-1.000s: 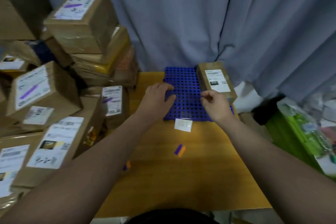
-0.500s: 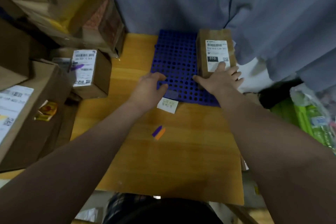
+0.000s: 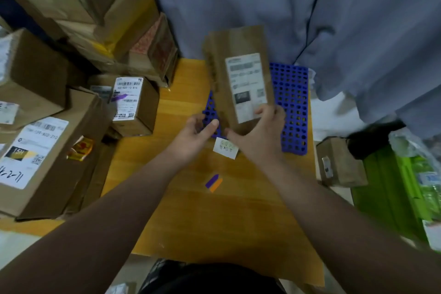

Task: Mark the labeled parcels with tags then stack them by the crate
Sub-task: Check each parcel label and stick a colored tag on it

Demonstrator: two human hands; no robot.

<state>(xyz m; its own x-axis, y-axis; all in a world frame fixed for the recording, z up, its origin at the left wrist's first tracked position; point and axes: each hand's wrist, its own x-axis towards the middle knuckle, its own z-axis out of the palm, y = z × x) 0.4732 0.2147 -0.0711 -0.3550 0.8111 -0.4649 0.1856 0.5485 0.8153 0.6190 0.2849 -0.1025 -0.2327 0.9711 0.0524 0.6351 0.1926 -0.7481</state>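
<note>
The right hand (image 3: pixel 259 133) grips the near end of a parcel (image 3: pixel 219 55), its thumb pressed on the lower edge of the white shipping label (image 3: pixel 248 86) and its fingers curled under the cardboard. The left hand (image 3: pixel 193 136) is loosely spread with the thumb out, just beside the parcel's near left corner. Whether it touches the parcel cannot be told.

The parcel is a long, flat brown cardboard box with creased faces, and its label print is blurred. It is held tilted above the crate (image 3: pixel 292 107), covering the crate's left part. The crate is blue plastic, a rectangular grid pierced with rows of round holes, lying flat on the tabletop (image 3: pixel 191 217) of smooth yellow wood.

Just under the hands lies a small white paper slip (image 3: pixel 225 148) with faint marks. Nearer the person a purple tag (image 3: pixel 211 180) and an orange tag (image 3: pixel 216 185), both narrow and pointed, lie side by side and touching.

To the left stands a heap of brown cardboard boxes. One small box (image 3: pixel 140 112) bears a barcode label with a purple strip (image 3: pixel 119 97) stuck across it, and a large box (image 3: pixel 78 150) carries a label with handwriting. Right of the tabletop sit a small scuffed box (image 3: pixel 338 164) and green packs (image 3: pixel 391 188) in shiny plastic wrap. A grey curtain (image 3: pixel 262 0) hangs in folds behind.
</note>
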